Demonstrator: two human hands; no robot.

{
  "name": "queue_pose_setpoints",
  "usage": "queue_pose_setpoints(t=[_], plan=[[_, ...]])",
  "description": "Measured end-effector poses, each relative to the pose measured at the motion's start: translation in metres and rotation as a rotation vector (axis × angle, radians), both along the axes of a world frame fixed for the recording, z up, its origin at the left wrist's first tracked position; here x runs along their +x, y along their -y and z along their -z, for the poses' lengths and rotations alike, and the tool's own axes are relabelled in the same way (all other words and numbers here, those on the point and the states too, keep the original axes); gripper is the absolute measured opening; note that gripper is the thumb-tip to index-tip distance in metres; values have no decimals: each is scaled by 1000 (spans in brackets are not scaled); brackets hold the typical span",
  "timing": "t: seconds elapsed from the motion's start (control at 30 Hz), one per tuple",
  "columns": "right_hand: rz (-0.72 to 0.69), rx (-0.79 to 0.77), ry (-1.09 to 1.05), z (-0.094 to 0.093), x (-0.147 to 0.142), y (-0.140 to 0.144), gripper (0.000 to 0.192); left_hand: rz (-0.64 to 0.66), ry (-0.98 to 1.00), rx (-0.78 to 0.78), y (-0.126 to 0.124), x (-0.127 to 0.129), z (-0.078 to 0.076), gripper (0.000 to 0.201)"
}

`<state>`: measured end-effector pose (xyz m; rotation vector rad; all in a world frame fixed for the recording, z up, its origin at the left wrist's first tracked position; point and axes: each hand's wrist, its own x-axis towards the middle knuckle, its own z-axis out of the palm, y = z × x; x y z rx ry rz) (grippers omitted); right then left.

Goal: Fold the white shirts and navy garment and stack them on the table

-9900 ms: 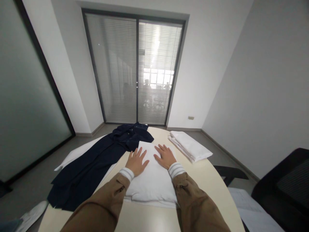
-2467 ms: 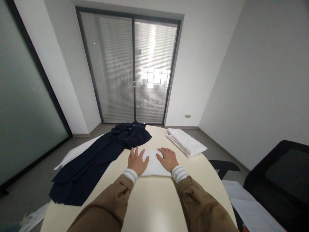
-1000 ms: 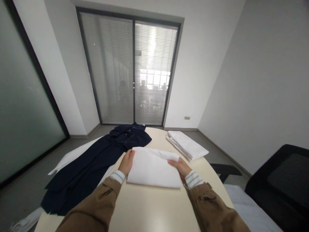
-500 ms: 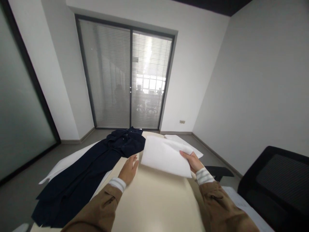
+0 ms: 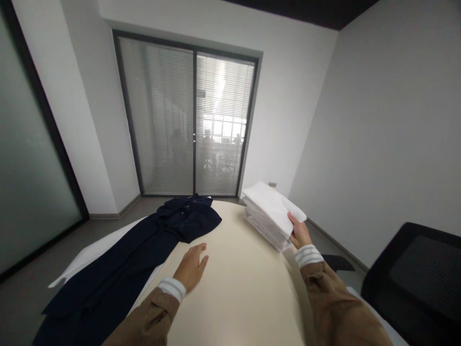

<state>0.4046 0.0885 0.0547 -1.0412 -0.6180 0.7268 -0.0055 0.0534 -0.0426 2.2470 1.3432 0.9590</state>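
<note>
Hands sit far apart across the bench (image 5: pixel 234 288). The right hand (image 5: pixel 299 234) is out at the bench's right edge, fingers closed on the near right corner of a folded white cloth (image 5: pixel 273 209), thumb on top and the other fingers hidden beneath. That cloth lies on, or just over, a white stack (image 5: pixel 264 226) of similar folded pieces; whether it already rests fully on the stack cannot be told, since its near corner looks slightly lifted in the grip. The stack stands at the far right edge, its long axis running from the near right toward the far left, slanted to the bench edge.

The left hand (image 5: pixel 190 266) lies flat and spread, palm down, on bare bench near the left edge, holding nothing. Just beyond and to its left a dark garment (image 5: pixel 144 259) lies stretched out, collar at the far edge and its length trailing toward the near left corner, over a white sheet (image 5: pixel 90 252) that hangs off that side.

So the cloth and stack lie forward and right of the person, at the right hand and well apart from the left, while the garment is nearest the left hand.
</note>
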Motion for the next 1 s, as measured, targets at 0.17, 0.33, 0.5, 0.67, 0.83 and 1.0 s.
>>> queue_pose_setpoints(t=[0.17,0.33,0.5,0.67,0.83,1.0], plan=[[94,-291,26,22,13,-6,41,0,-13,23,-1,-1,1,41],[232,-486,176,22,22,-1,92,0,-26,20,-1,0,2,42],[257,-612,449,9,31,14,97,7,-25,35,-1,0,1,41],[321,-781,1215,-23,15,12,60,5,-52,63,2,1,-3,38],[205,-664,1580,-41,-22,-20,57,17,-63,72,3,2,-6,34],[-50,-920,1459,-14,-30,-38,78,16,-54,73,4,1,-8,32]])
